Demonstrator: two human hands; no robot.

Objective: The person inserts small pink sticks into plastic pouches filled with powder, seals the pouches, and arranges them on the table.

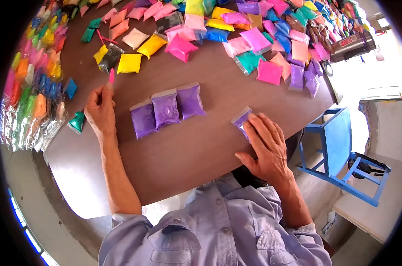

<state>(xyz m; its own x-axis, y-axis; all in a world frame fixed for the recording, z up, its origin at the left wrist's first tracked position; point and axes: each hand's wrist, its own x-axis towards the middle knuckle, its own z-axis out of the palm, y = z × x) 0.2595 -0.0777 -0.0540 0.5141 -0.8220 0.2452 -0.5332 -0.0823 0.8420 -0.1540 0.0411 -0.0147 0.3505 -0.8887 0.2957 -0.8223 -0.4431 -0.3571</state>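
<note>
My left hand (100, 108) is closed in a pinch on a small pink pointed plastic stick (111, 76), whose tip sticks up past the fingers. Three purple clay packets (166, 109) in clear bags lie side by side on the brown table, right of that hand. Another purple packet (241, 120) lies farther right. On its right part rest the fingertips of my right hand (267, 144), stretched out with the thumb apart; they cover some of the packet. Close to my left wrist is a green packet (76, 122).
Many coloured packets (256, 41) spread across the far side of the brown table (187, 155). Long strips of bagged clay (32, 106) hang over the left edge. A dark metal cylinder (352, 45) is at the far right. Beyond the right edge stands a blue chair (336, 142).
</note>
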